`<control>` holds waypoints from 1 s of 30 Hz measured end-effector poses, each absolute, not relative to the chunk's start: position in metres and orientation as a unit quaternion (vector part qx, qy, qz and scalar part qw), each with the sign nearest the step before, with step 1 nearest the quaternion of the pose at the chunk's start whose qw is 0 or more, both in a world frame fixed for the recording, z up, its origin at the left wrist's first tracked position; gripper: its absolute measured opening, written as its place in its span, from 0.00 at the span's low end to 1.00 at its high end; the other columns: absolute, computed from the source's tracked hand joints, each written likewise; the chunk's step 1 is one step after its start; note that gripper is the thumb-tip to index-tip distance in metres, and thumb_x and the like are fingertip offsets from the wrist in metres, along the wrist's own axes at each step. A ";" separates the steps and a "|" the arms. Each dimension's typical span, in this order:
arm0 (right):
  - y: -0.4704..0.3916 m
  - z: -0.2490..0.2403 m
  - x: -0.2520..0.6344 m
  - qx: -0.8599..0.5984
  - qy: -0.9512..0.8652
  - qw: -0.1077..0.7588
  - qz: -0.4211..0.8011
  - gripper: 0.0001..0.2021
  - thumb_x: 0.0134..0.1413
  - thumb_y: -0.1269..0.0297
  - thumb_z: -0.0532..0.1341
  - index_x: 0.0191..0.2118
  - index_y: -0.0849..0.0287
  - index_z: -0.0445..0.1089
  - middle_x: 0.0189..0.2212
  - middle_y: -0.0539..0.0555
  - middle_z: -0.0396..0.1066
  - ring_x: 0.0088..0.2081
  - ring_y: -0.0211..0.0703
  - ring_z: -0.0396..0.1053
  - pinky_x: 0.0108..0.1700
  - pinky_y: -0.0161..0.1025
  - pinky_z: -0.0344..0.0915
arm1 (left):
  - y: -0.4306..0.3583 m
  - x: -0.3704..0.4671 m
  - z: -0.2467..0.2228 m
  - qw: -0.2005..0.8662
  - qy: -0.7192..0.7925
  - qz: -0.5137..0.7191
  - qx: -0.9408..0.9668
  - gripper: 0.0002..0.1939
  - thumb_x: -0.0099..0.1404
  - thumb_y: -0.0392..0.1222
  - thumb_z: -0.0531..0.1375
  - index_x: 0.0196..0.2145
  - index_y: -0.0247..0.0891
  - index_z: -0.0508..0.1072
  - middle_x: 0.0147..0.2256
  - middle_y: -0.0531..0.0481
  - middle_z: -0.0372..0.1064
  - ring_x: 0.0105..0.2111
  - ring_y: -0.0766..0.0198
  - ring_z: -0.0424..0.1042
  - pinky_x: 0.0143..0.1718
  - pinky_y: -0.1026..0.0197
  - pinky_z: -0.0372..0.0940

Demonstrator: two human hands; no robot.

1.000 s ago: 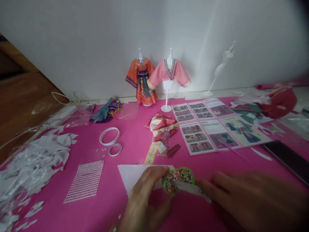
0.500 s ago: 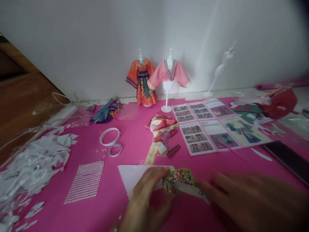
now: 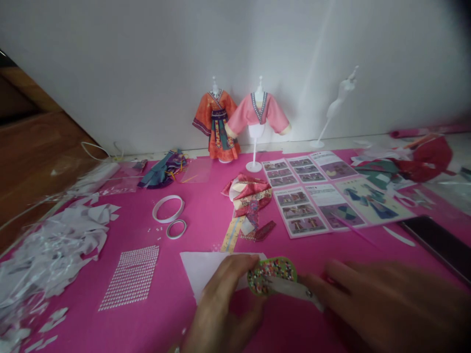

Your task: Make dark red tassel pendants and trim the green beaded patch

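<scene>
My left hand (image 3: pixel 230 299) grips the left end of a green-edged piece (image 3: pixel 281 267) covered in small multicoloured beads, at the bottom centre. A pale metal blade (image 3: pixel 290 288), which looks like scissors, lies with its tip against the beaded face. My blurred right hand (image 3: pixel 375 294) is closed around the handle end of this tool. A white paper sheet (image 3: pixel 200 269) lies partly beneath my left hand. Beyond the hands a bundle of red and yellow patterned fabric (image 3: pixel 248 193) rests on the pink surface.
Dressed mannequins in orange (image 3: pixel 221 117) and pink (image 3: pixel 257 115) stand at the back, a bare white one (image 3: pixel 336 100) further right. Instruction sheets (image 3: pixel 312 196) and a dark phone (image 3: pixel 437 245) lie right. Tape rolls (image 3: pixel 176 229), a gem sheet (image 3: pixel 130 277) and paper scraps (image 3: pixel 55 245) lie left.
The blade's tip has shifted very slightly to the right on the beaded piece, along with my right hand. My left hand keeps its hold.
</scene>
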State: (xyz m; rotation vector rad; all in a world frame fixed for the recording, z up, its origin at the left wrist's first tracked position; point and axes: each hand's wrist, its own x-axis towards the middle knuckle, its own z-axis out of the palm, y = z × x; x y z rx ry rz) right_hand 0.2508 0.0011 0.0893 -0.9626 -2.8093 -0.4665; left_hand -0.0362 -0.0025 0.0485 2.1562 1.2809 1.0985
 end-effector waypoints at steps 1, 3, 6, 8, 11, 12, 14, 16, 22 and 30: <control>0.001 0.089 0.249 -0.304 -0.939 0.053 -0.150 0.24 0.61 0.72 0.53 0.61 0.46 0.63 0.36 0.47 0.77 0.29 0.41 0.72 0.29 0.40 0.64 | -0.002 -0.036 0.049 0.202 0.457 0.394 0.772 0.26 0.63 0.33 0.62 0.57 0.45 0.62 0.48 0.46 0.74 0.47 0.60 0.76 0.50 0.58 0.73; 0.002 0.092 0.243 -0.294 -0.946 0.029 -0.131 0.23 0.60 0.73 0.53 0.59 0.49 0.64 0.33 0.48 0.76 0.27 0.42 0.70 0.27 0.40 0.62 | -0.002 -0.036 0.049 0.204 0.455 0.395 0.771 0.25 0.64 0.33 0.62 0.57 0.45 0.62 0.48 0.47 0.74 0.47 0.60 0.76 0.50 0.59 0.73; 0.004 0.101 0.233 -0.306 -0.945 0.033 -0.116 0.20 0.57 0.73 0.53 0.54 0.49 0.66 0.29 0.47 0.72 0.24 0.41 0.68 0.25 0.41 0.57 | -0.002 -0.037 0.051 0.201 0.456 0.393 0.773 0.26 0.63 0.32 0.62 0.57 0.46 0.62 0.48 0.48 0.74 0.47 0.62 0.76 0.51 0.61 0.72; 0.004 0.106 0.229 -0.315 -0.941 0.041 -0.114 0.19 0.56 0.73 0.52 0.51 0.49 0.67 0.28 0.46 0.71 0.23 0.41 0.67 0.25 0.43 0.55 | -0.002 -0.037 0.051 0.199 0.458 0.390 0.773 0.27 0.63 0.32 0.62 0.57 0.46 0.62 0.48 0.49 0.73 0.47 0.62 0.76 0.51 0.61 0.72; 0.005 0.108 0.231 -0.305 -0.945 0.043 -0.113 0.18 0.57 0.72 0.52 0.51 0.50 0.66 0.28 0.46 0.70 0.23 0.41 0.66 0.25 0.44 0.53 | -0.002 -0.036 0.051 0.202 0.456 0.391 0.773 0.26 0.63 0.32 0.62 0.57 0.46 0.62 0.48 0.48 0.74 0.47 0.62 0.76 0.51 0.61 0.72; 0.005 0.107 0.232 -0.297 -0.947 0.045 -0.115 0.17 0.57 0.71 0.53 0.51 0.50 0.66 0.28 0.46 0.70 0.23 0.40 0.66 0.25 0.44 0.52 | -0.002 -0.036 0.051 0.205 0.456 0.393 0.772 0.26 0.63 0.32 0.62 0.57 0.46 0.63 0.48 0.48 0.74 0.47 0.62 0.76 0.51 0.61 0.72; 0.006 0.106 0.234 -0.290 -0.949 0.044 -0.118 0.17 0.58 0.70 0.53 0.52 0.50 0.66 0.29 0.46 0.71 0.23 0.40 0.65 0.25 0.44 0.52 | -0.002 -0.035 0.052 0.212 0.454 0.396 0.770 0.26 0.63 0.31 0.62 0.57 0.46 0.62 0.48 0.48 0.73 0.47 0.62 0.76 0.50 0.61 0.72; 0.007 0.105 0.234 -0.292 -0.948 0.045 -0.120 0.17 0.59 0.70 0.53 0.52 0.50 0.66 0.30 0.47 0.71 0.24 0.40 0.66 0.25 0.43 0.52 | -0.003 -0.035 0.052 0.216 0.452 0.399 0.768 0.27 0.63 0.31 0.62 0.57 0.47 0.62 0.48 0.48 0.73 0.47 0.61 0.76 0.50 0.60 0.73; 0.004 0.102 0.229 -0.305 -0.935 0.081 -0.160 0.11 0.65 0.68 0.51 0.48 0.54 0.67 0.26 0.48 0.70 0.23 0.40 0.63 0.25 0.39 0.54 | -0.003 -0.036 0.048 0.217 0.447 0.395 0.773 0.27 0.64 0.32 0.61 0.58 0.46 0.61 0.48 0.47 0.73 0.48 0.60 0.76 0.50 0.58 0.73; 0.002 0.098 0.222 -0.324 -0.923 0.075 -0.193 0.10 0.67 0.65 0.53 0.49 0.57 0.68 0.26 0.50 0.71 0.24 0.40 0.63 0.27 0.37 0.57 | -0.004 -0.036 0.048 0.217 0.444 0.395 0.775 0.27 0.64 0.32 0.62 0.58 0.46 0.62 0.48 0.46 0.73 0.48 0.60 0.76 0.50 0.58 0.73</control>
